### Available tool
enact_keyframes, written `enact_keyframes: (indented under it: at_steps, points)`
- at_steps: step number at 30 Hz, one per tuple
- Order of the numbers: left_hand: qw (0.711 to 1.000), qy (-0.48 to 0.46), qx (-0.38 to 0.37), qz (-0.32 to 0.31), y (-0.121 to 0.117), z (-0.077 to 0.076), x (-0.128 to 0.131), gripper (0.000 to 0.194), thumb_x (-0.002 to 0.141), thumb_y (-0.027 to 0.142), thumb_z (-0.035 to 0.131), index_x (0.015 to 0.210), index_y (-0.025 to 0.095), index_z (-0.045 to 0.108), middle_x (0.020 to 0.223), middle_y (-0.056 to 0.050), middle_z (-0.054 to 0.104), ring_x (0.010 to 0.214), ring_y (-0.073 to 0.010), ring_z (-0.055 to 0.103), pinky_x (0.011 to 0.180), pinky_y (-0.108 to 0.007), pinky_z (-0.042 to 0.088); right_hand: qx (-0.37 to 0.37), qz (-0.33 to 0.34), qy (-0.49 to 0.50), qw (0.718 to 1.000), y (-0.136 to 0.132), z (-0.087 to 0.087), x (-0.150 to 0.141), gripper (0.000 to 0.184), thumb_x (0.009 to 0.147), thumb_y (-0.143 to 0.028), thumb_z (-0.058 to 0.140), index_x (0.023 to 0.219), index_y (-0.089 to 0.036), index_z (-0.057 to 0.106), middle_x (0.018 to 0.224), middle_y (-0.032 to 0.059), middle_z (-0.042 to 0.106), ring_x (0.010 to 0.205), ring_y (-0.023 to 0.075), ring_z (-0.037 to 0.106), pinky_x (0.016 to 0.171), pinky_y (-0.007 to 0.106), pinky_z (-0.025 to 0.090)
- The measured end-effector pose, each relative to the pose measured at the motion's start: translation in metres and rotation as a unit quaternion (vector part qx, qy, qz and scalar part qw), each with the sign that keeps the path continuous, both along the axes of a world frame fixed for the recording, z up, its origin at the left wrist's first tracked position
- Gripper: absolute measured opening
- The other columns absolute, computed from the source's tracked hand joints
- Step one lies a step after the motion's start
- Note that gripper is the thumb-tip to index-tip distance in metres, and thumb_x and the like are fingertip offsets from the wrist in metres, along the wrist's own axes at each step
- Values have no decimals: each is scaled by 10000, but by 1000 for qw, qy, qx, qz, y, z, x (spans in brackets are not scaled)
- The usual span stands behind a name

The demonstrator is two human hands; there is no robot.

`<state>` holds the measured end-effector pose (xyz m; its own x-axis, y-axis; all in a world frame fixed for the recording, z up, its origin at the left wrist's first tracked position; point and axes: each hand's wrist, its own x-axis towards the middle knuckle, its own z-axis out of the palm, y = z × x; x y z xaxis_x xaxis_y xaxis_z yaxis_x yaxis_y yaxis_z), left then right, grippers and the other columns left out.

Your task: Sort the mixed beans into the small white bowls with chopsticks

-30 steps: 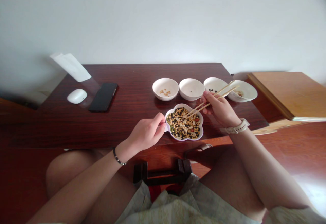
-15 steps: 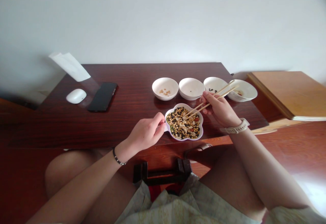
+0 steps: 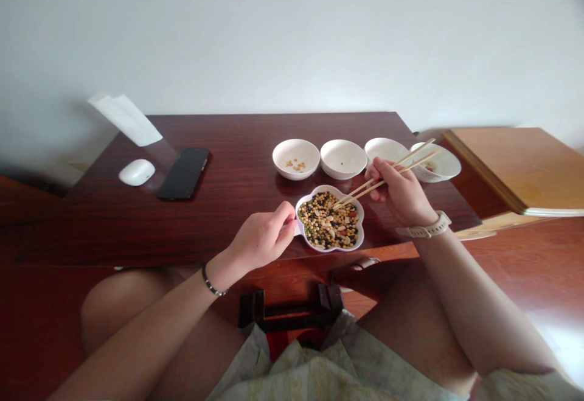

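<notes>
We're looking down at our two hands over a dark reddish-brown wood table (image 3: 109,218). L hand (image 3: 260,237) is curled, thumb & fingers pressed together, pinching the small tab on the left edge of a flower-shaped white dish (image 3: 361,221). Dish sits near the table's front edge, btwn both hands, full of mixed beans (image 3: 326,221): pale yellow, dark, green & some reddish ones, plus white bits. R hand (image 3: 401,194) is raised just right of the dish, fingers bent, holding pale wood chopsticks (image 3: 358,190) in a pinch. Tips come together over the upper left of the beans; can't tell if a bean is btwn them. Upper ends reach out over the bowls.

Four white bowls stand in a row behind the dish. 1st (image 3: 303,148) holds a few pale beans, 2nd (image 3: 343,159) a dark speck or so. 3rd (image 3: 383,148) is partly hidden behind R hand, contents can't be made out. 4th (image 3: 449,167) sits behind the chopsticks w/ a few pale bits.

Far left on table: white mouse (image 3: 137,172) just beside a black smartphone (image 3: 184,173), w/ a white paper (image 3: 125,120) propped behind them. White watch (image 3: 424,229) on R wrist, dark bracelet (image 3: 210,283) on L wrist. Low dark wood stand (image 3: 292,316) on the floor below.
</notes>
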<state>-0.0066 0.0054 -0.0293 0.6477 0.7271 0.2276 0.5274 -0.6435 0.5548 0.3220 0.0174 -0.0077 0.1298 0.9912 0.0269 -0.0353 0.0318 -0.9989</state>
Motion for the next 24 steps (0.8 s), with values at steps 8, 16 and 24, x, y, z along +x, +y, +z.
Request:
enact_keyframes:
  at_steps: [8,16,24]
  points:
    - [1000,1,9,1,0,0,0,86,1092,229,493,1006,230,488,763,28,669,569,-147,604,598,-269,358,135,-173,79,972,8,19,55,369,987,-330,815,739,-194,578,735,6,551,492,67,529,399,254,271]
    - [1000,3,0,6,0,1,0,102,1092,229,493,991,232,476,722,50,616,544,-135,561,589,-257,333,189,-399,0,897,8,18,139,440,1084,-103,534,653,-192,549,596,-13,525,414,79,522,422,284,291]
    - [1000,1,9,7,0,0,1,109,1094,229,485,985,231,478,710,55,605,542,-127,549,590,-255,324,217,-509,-167,816,6,-6,165,490,1165,-228,389,692,-230,517,550,-26,470,395,137,532,386,251,314]
